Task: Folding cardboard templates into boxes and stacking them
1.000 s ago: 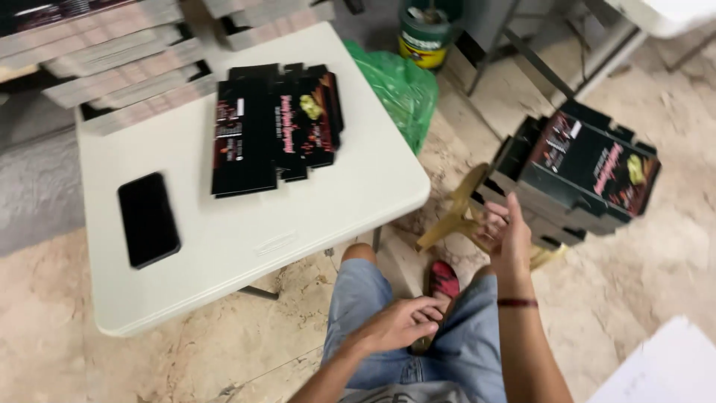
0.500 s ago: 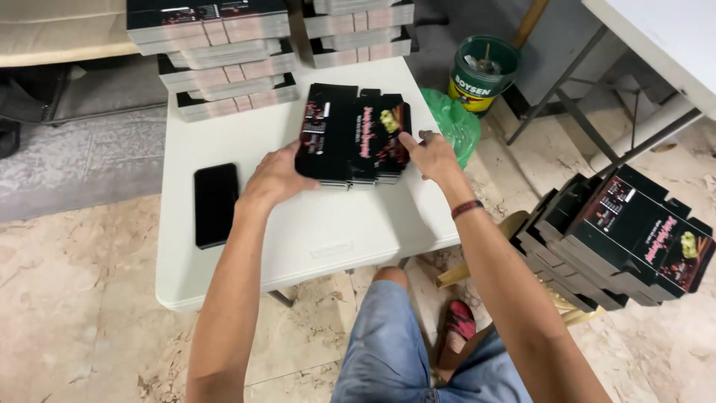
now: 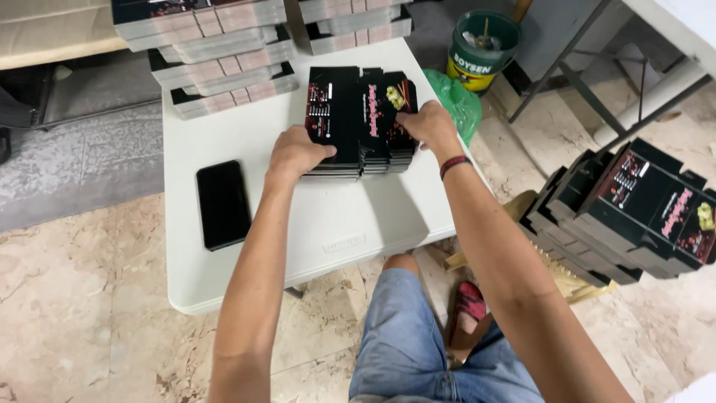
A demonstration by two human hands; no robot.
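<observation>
Both hands, left hand (image 3: 294, 154) and right hand (image 3: 423, 125), have fingers pressed against the flat box stack (image 3: 359, 123) on the tabletop (image 3: 335, 224); no box folded yet.

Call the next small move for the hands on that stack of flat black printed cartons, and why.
Probably lift the top carton off the stack of flat black printed cartons. The left hand grips the stack's near-left edge and the right hand its right edge, both already in contact, with bare white plastic folding table in front.
</observation>
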